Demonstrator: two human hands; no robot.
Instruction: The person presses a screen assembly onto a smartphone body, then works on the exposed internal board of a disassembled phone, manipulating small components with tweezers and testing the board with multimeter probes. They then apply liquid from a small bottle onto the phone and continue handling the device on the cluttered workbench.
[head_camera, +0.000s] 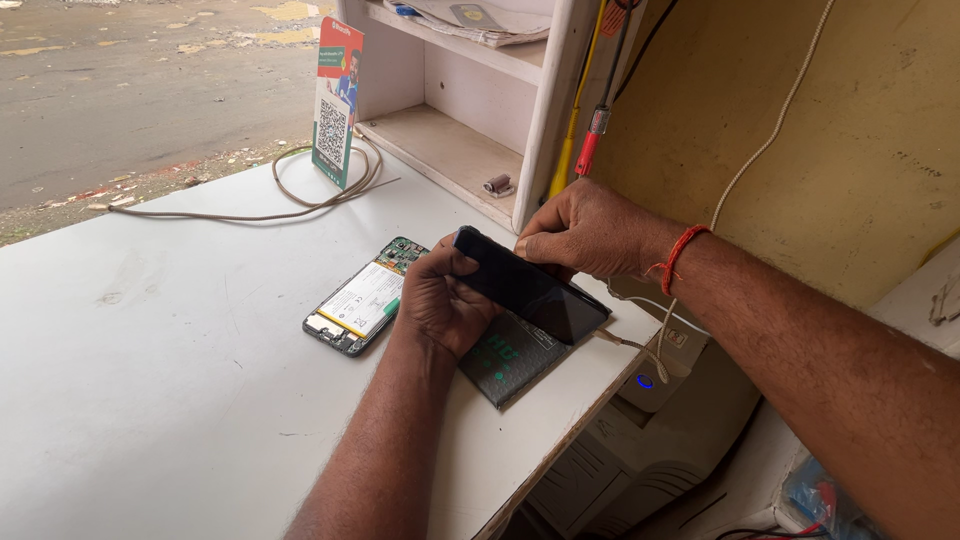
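Note:
Both my hands hold a dark glossy phone screen panel (528, 292), tilted up over a dark green mat (512, 362) at the table's right edge. My left hand (440, 305) grips the panel's near left edge with the thumb on top. My right hand (585, 232) pinches its far top edge. An opened phone body (362, 300), with a white battery and a green circuit board showing, lies flat on the white table (160, 360) just left of my left hand.
A standing card with a square code pattern (336, 100) and a looped beige cable (330, 190) are at the back. White shelves (450, 140) rise behind, with a red screwdriver (592, 135) hanging beside them. A grey device with a blue light (645, 382) sits below the table edge.

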